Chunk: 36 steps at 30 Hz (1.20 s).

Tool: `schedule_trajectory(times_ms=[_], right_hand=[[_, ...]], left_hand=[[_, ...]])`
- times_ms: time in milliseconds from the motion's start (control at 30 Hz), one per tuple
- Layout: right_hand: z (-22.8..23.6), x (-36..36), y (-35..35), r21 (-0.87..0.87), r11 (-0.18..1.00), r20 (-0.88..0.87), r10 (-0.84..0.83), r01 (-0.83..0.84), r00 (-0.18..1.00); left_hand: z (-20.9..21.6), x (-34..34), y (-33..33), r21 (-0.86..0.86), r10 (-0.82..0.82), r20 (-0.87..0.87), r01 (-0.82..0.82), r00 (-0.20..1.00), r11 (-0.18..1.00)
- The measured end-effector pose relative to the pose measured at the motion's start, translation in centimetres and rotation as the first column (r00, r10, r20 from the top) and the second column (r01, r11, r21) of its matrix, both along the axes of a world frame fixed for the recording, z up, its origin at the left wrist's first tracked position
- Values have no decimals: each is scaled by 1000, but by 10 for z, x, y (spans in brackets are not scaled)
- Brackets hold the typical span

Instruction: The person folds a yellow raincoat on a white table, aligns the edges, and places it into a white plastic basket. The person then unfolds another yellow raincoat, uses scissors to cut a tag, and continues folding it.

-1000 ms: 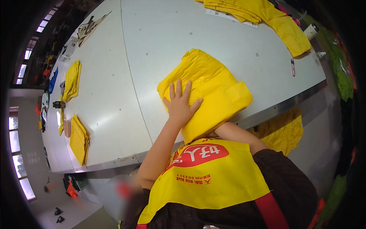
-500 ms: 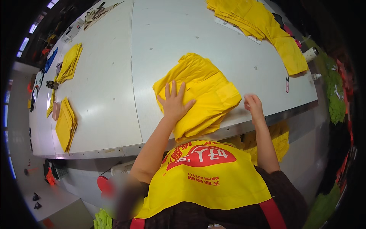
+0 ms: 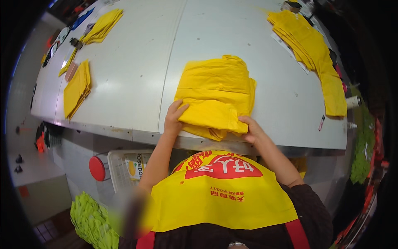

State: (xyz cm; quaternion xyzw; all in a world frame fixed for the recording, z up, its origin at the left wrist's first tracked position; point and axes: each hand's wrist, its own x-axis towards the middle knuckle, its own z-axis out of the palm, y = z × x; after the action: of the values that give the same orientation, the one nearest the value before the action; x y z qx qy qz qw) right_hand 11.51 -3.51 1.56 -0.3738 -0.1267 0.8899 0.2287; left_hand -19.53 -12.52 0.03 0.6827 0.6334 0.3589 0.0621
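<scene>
A pile of folded yellow cloth [image 3: 215, 83] lies in front of me by the near edge of the pale table. My left hand [image 3: 175, 117] grips its near left edge, fingers on top and curled over the side. At the near right corner, my right hand [image 3: 253, 129] pinches the cloth with the thumb on top; the other fingers are partly hidden beneath. Loose layers stick out below the near edge of the pile, between my two hands.
More yellow cloth [image 3: 306, 50] spreads along the table's right side, beside a pink-and-black small tool [image 3: 321, 123] and a thread cone [image 3: 353, 102]. Two yellow stacks [image 3: 78, 89] stand at left. Below the table are a white basket [image 3: 118, 168] and a red round lid [image 3: 97, 168].
My left hand has gone from lying flat on the pile to gripping its left edge. My right hand, earlier apart from it, now holds the right corner. The pile sits squarer to me.
</scene>
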Motion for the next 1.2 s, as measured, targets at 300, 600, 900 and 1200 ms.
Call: schedule_trajectory(times_ms=[300,600,900,1200], right_hand=[[53,-16,-5,-212,970,-12,-124,118,992],[59,-21,-27,-117,968,196,240,-220,951],[147,-62,7,615,-310,623,-371,-725,688],[94,-122,30,-132,-397,976,-214,-908,-49]], left_hand=[[27,24,-76,42,82,-320,-72,944,997],[69,36,-14,202,170,-453,-85,875,976],[45,10,-15,181,-57,-492,166,869,969],[31,-1,-13,80,-229,-446,293,866,953]])
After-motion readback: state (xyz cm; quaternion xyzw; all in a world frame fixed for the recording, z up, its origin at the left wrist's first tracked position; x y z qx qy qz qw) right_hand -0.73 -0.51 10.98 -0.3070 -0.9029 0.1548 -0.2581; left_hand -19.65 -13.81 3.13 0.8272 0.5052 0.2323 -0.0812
